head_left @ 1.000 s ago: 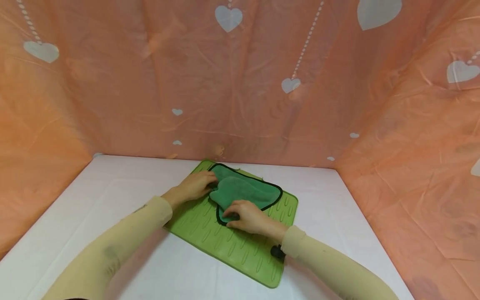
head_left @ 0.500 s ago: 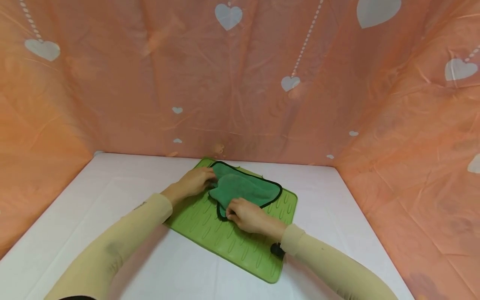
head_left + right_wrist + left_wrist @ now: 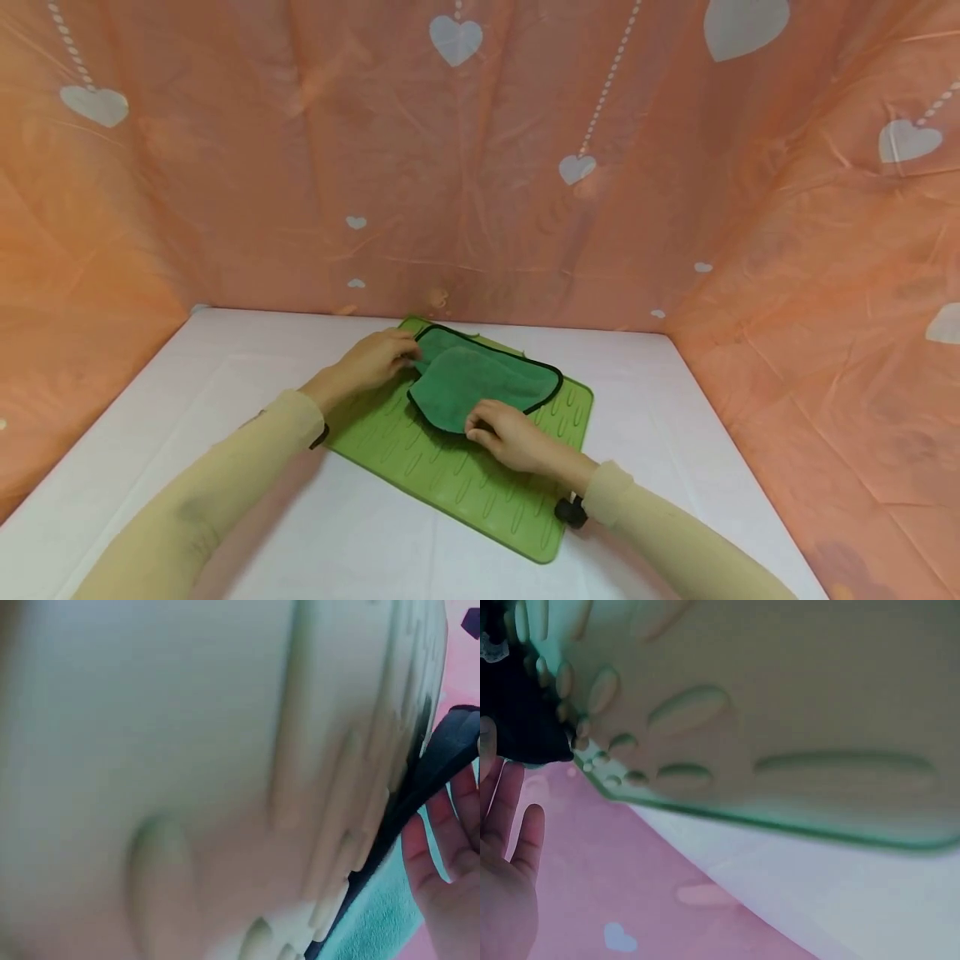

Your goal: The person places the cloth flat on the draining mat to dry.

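A green cloth with black edging lies loosely bunched on a light green ridged mat. My left hand holds its far left corner; in the left wrist view a dark part of the cloth sits between thumb and fingers. My right hand pinches the near edge of the cloth, slightly raised. In the right wrist view the black edging passes in front of the fingers, and most of the thumb is cut off by the frame.
The mat lies slantwise on a white table, its far corner close to the back. An orange curtain with white hearts encloses the back and both sides. A small black piece is strapped beneath the right wrist.
The near left part of the cloth has spread out, so its edging now forms one smooth curve. My left hand has shifted slightly left, my right hand slightly right.
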